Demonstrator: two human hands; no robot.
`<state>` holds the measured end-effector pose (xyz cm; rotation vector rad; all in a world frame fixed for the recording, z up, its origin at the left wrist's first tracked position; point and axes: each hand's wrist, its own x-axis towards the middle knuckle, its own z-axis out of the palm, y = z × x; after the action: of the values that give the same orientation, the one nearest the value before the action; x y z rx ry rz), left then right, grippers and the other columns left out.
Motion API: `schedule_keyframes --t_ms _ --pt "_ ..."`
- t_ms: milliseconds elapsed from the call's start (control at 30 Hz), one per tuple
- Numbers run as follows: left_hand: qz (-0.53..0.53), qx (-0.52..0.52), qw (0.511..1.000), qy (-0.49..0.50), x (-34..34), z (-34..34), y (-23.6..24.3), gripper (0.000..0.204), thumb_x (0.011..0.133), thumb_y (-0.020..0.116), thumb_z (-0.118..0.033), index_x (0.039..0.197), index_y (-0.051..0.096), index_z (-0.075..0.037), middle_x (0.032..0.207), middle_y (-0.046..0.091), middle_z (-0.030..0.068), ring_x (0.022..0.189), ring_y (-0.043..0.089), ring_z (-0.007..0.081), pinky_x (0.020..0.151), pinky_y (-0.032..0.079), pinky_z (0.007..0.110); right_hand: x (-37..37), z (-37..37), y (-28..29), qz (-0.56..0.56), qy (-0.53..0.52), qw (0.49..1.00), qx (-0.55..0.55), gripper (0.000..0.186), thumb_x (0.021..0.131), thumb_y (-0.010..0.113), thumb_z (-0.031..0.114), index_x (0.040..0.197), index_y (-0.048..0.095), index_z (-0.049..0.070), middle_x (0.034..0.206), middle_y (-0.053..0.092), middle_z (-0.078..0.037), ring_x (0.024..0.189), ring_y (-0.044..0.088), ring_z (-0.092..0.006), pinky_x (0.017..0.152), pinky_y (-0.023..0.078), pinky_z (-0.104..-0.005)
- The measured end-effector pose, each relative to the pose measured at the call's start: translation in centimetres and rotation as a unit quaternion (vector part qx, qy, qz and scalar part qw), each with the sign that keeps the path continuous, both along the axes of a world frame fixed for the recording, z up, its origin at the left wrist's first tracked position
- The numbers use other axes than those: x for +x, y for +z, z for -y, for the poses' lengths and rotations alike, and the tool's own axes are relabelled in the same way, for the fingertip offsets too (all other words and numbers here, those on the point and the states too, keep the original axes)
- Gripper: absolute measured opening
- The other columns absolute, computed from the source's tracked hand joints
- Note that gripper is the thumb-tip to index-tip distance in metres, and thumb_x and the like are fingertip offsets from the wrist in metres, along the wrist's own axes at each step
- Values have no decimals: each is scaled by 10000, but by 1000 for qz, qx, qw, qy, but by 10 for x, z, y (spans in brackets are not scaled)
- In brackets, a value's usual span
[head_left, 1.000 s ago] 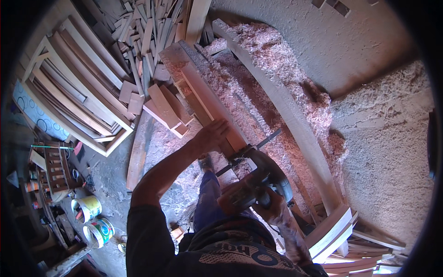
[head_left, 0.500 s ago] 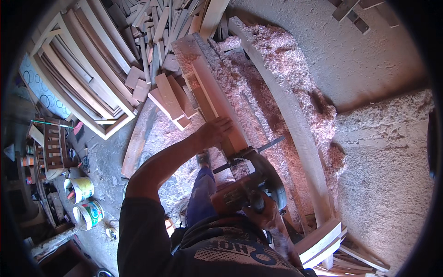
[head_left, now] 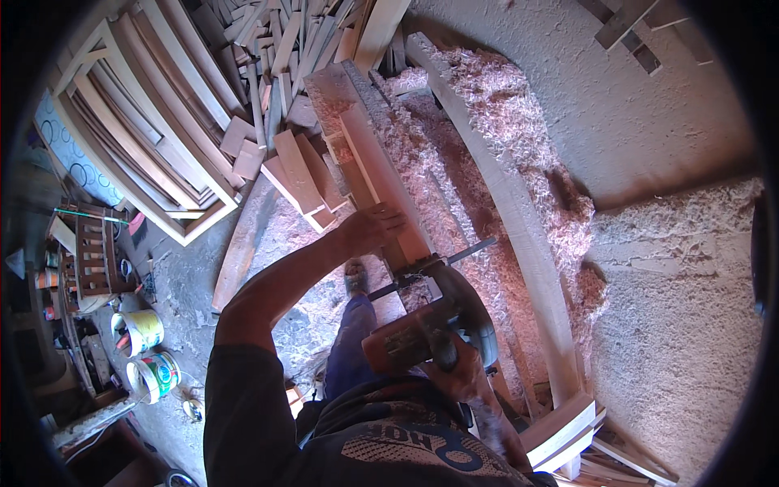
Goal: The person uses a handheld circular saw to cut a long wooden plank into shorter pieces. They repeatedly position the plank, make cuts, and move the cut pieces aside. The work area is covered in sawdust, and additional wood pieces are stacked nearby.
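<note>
Near the middle, my left hand (head_left: 372, 230) lies on a narrow reddish board (head_left: 375, 166), fingers apart across it. The board rests along a longer, shaving-dusted timber (head_left: 329, 85). My right hand (head_left: 457, 372) grips the handle of a power tool (head_left: 404, 339) with a curved housing, at the board's near end. A thin metal bar (head_left: 475, 248) crosses beneath the tool's front. The tool's underside and blade, if any, are hidden. My left foot (head_left: 355, 276) stands on the dusty floor below my left hand.
Curved frames (head_left: 150, 134) lean at upper left, beside piled offcuts (head_left: 280, 45) and short boards (head_left: 299, 177). A long curved beam (head_left: 519, 215) lies right among shavings (head_left: 499, 89). Two buckets (head_left: 150, 377), a slatted wooden item (head_left: 101, 260) and curved pieces (head_left: 568, 430) at lower right also show.
The view has shifted, so the surroundings sit a little differently in it. The tool and my right hand appear slightly further left, still at the board's near end. My left hand stays on the board.
</note>
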<state>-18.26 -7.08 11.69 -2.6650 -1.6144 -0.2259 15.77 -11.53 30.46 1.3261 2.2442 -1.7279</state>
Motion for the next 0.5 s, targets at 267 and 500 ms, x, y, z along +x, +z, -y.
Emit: schedule_keyframes --t_ms 267,500 --pt "-52 -10 998 25 -38 -19 0 551 843 669 -204 1376 619 -74 1480 588 64 1403 518 225 1225 354 399 -39 -20 -3 18 3 1000 3 559 853 779 200 1348 583 28 1034 747 -263 1011 742 -409 887 595 -455" --pt "-72 -29 996 50 -79 -42 -3 655 815 710 -250 1426 578 -56 1506 565 80 1418 502 233 1239 334 402 -78 -46 -18 -43 4 999 1 535 843 775 210 1312 595 27 1000 742 -271 976 741 -427 853 586 -465"
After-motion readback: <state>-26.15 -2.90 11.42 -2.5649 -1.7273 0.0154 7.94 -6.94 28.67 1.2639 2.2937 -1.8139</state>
